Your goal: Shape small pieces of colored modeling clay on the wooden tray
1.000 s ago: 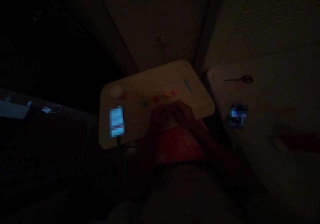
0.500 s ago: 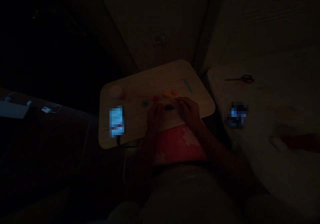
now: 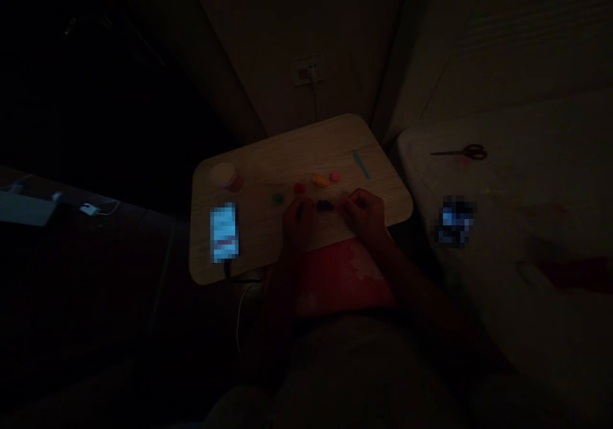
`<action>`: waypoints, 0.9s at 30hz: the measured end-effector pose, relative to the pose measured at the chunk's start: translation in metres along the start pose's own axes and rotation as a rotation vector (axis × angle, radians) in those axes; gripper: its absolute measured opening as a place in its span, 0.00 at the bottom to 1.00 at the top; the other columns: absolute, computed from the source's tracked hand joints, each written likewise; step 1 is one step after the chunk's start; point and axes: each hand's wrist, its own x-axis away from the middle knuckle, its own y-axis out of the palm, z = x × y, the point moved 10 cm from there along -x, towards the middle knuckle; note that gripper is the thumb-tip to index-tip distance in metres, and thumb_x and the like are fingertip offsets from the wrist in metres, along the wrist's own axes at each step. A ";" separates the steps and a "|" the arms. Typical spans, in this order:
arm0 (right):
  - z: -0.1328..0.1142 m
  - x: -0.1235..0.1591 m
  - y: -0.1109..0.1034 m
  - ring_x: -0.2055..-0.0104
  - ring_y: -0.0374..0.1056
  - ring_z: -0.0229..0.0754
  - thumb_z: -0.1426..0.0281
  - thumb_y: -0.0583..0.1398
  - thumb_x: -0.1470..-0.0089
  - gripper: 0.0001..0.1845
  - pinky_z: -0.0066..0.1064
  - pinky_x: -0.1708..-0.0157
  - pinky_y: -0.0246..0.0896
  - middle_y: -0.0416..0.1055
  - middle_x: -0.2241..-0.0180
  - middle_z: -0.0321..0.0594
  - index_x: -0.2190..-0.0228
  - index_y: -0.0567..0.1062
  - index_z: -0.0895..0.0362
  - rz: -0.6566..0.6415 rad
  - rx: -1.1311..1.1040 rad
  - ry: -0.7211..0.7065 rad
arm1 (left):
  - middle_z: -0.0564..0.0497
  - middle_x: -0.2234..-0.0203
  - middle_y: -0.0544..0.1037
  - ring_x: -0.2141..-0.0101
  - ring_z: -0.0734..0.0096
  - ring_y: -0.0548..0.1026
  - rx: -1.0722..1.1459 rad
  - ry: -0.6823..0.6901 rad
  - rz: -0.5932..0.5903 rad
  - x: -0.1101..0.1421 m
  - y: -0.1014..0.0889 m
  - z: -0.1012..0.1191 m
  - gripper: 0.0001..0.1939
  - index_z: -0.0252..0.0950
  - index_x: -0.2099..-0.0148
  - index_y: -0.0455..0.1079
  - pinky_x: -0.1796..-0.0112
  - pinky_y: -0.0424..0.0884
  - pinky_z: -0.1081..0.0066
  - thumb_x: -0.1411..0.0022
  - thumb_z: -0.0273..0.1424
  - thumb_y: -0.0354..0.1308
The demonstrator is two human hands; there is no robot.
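Keeping left hand and right hand apart now, no longer meeting over dark lump; leaving it lying uncovered on desk, between both. Curling fingers on both sides; can't tell whether pinching anything. Seeing red lump and orange lump just beyond. Losing fingertips in darkness, lit screen to pixelation.

1. I worked from a very dim view, its upper left nearly black.
2. The brightest patch was a blue-white screen, broken into coarse blocks; a smaller blocky glow showed at right.
3. Faint, warm-toned light lay over the table, its source unclear to me.
4. Shadow swallowed finger detail on the left grip and right grip, and the dark lump between them read as a silhouette.
5. I saw softness and murky grain throughout, without harsh glare.
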 end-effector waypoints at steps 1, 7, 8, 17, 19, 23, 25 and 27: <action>-0.001 0.000 0.002 0.79 0.66 0.37 0.64 0.66 0.46 0.14 0.29 0.78 0.58 0.73 0.81 0.34 0.80 0.75 0.55 -0.021 -0.015 -0.002 | 0.53 0.76 0.72 0.72 0.72 0.69 0.000 -0.003 0.002 0.000 0.000 -0.001 0.18 0.37 0.69 0.70 0.67 0.67 0.73 0.32 0.43 0.60; -0.006 0.000 0.003 0.81 0.62 0.36 0.61 0.61 0.38 0.14 0.29 0.78 0.57 0.69 0.82 0.33 0.70 0.82 0.55 -0.038 -0.001 -0.034 | 0.53 0.75 0.72 0.71 0.72 0.70 -0.008 0.003 0.004 -0.001 0.001 -0.001 0.19 0.37 0.70 0.70 0.66 0.68 0.72 0.32 0.44 0.61; -0.006 -0.001 0.002 0.80 0.63 0.37 0.60 0.61 0.38 0.14 0.29 0.78 0.58 0.71 0.80 0.33 0.67 0.83 0.55 -0.034 0.013 -0.047 | 0.53 0.75 0.72 0.71 0.71 0.70 -0.006 0.008 0.004 -0.001 0.000 0.000 0.19 0.37 0.70 0.70 0.66 0.68 0.72 0.32 0.45 0.61; 0.000 -0.004 0.007 0.70 0.74 0.42 0.57 0.58 0.35 0.19 0.35 0.68 0.72 0.80 0.67 0.40 0.51 0.82 0.51 -0.072 -0.079 -0.081 | 0.52 0.75 0.72 0.71 0.70 0.70 0.005 -0.002 -0.002 -0.001 0.001 0.002 0.19 0.38 0.70 0.70 0.67 0.68 0.72 0.33 0.46 0.61; 0.003 -0.004 0.007 0.70 0.75 0.42 0.57 0.59 0.36 0.17 0.35 0.69 0.72 0.80 0.67 0.40 0.55 0.82 0.52 -0.063 -0.109 -0.052 | 0.52 0.75 0.73 0.71 0.70 0.70 0.004 -0.006 0.000 -0.001 0.001 0.000 0.19 0.38 0.69 0.71 0.67 0.68 0.72 0.33 0.46 0.60; 0.006 -0.004 0.005 0.73 0.74 0.41 0.61 0.65 0.41 0.10 0.33 0.70 0.70 0.80 0.72 0.38 0.65 0.83 0.54 -0.040 -0.116 -0.017 | 0.52 0.74 0.73 0.70 0.71 0.70 0.002 0.006 0.000 -0.001 0.002 -0.003 0.19 0.37 0.69 0.71 0.66 0.69 0.72 0.32 0.46 0.60; 0.006 -0.004 0.003 0.73 0.73 0.40 0.64 0.67 0.44 0.07 0.32 0.70 0.69 0.79 0.74 0.37 0.69 0.82 0.55 -0.024 -0.111 -0.011 | 0.52 0.74 0.73 0.70 0.71 0.71 -0.002 0.005 0.000 -0.001 0.002 -0.005 0.18 0.37 0.69 0.71 0.65 0.69 0.72 0.32 0.45 0.60; 0.006 -0.004 0.001 0.75 0.71 0.39 0.66 0.69 0.48 0.07 0.31 0.72 0.66 0.78 0.76 0.36 0.74 0.79 0.55 -0.003 -0.104 -0.004 | 0.52 0.74 0.73 0.69 0.70 0.72 -0.001 -0.007 0.000 -0.001 0.001 -0.007 0.17 0.37 0.68 0.71 0.65 0.69 0.72 0.32 0.44 0.60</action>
